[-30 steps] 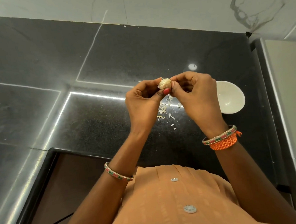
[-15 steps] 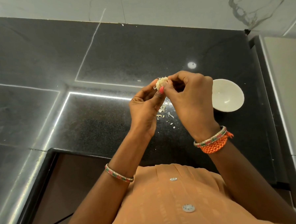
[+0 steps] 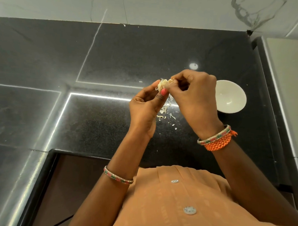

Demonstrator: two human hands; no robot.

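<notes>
A small pale garlic bulb (image 3: pixel 162 84) with loose papery skin is held up over the black counter. My left hand (image 3: pixel 145 107) pinches it between thumb and fingers from the left. My right hand (image 3: pixel 194 96) pinches its skin from the right, fingers curled over it. Most of the bulb is hidden by my fingertips. Bits of peeled skin (image 3: pixel 163 112) lie scattered on the counter just below my hands.
A white bowl (image 3: pixel 230 95) stands on the black granite counter (image 3: pixel 93 126) right of my right hand. A marble wall runs along the back, a pale panel stands at the far right, and the counter's front edge drops off at lower left.
Both hands have stayed together on the garlic bulb, shifting slightly left and up; my right fingers have worked over its top and the skin looks looser.
</notes>
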